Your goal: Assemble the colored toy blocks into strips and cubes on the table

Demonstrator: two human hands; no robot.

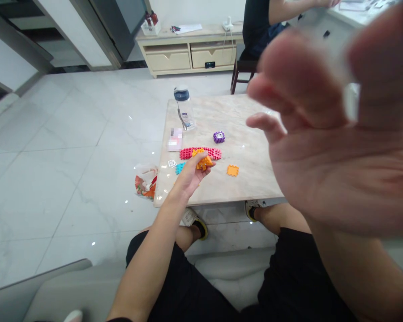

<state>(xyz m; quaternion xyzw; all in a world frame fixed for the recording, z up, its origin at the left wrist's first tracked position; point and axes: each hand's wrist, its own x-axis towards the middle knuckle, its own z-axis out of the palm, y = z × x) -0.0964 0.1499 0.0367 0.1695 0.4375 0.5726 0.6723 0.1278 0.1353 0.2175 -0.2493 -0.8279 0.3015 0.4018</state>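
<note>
My left hand [192, 172] reaches over the near left part of the marble table [255, 188], its fingers closed on an orange toy block [204, 162]. Just behind it lies a row of pink blocks [201, 153], and a blue block [179, 168] peeks out beside my hand. A single orange tile [232, 170] lies flat to the right, and a purple block [219, 137] sits farther back. My right hand [336, 147] is raised close to the camera, blurred, palm showing and fingers spread, holding nothing.
A water bottle with a blue cap [184, 108] stands at the table's far left corner. A crumpled bag [146, 181] lies on the floor by the table. Another person sits on a chair [242, 74] beyond the table. A low cabinet [191, 51] lines the back wall.
</note>
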